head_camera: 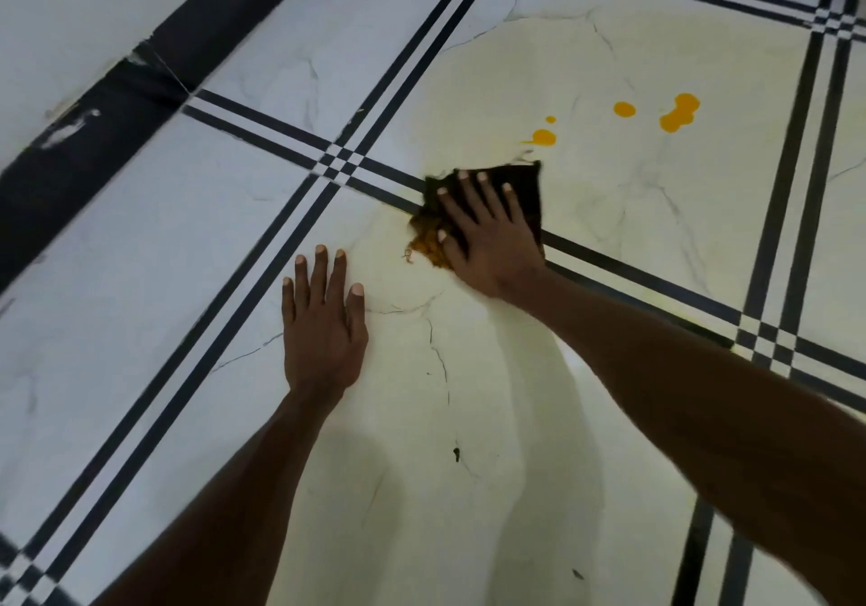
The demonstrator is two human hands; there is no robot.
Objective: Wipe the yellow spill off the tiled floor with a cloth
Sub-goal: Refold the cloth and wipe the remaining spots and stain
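Note:
A dark cloth [522,188] lies flat on the white tiled floor [468,418], its near left edge stained yellow. My right hand [487,235] presses down on it with fingers spread. Beyond the cloth, several yellow spill blots remain: one close by [543,137], a small round one [624,109] and a larger one [678,114] further right. A pale yellowish smear spreads over the tile around them. My left hand [323,319] rests flat on the floor to the left, fingers apart, holding nothing.
Black double stripes [300,211] cross the floor in a grid. A dark skirting strip [117,103] runs along the white wall at the upper left. A small dark speck [456,453] lies on the tile between my arms.

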